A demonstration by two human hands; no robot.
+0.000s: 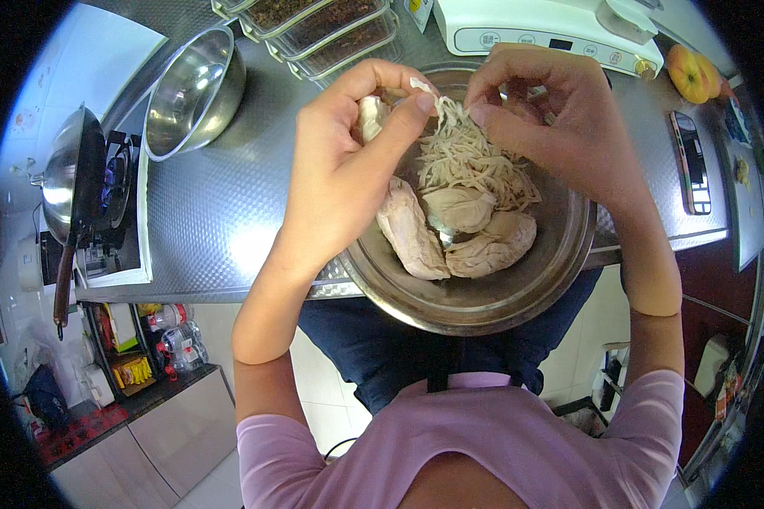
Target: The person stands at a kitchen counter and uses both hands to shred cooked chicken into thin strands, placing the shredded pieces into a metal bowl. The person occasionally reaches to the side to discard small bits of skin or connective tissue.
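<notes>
A wide stainless steel basin [465,308] lies in front of me at the counter edge. Inside it are a heap of pale shredded meat [477,165] and several whole cooked pieces, apparently chicken: a long piece [410,232], a curved piece [496,245] and a smaller rounded piece [461,209]. Over the basin's far half, my left hand [350,146] grips a meat chunk [372,118], with a shred pinched at thumb and index finger. My right hand [541,114] has thumb and index fingertips together at the thin strips, close to the left fingertips.
An empty steel bowl [194,95] tilts on the metal counter [229,203], near a wok [70,172] on the stove. Stacked clear containers [331,32] and a white appliance [547,32] stand behind. A phone [691,162] and apples [691,73] lie right.
</notes>
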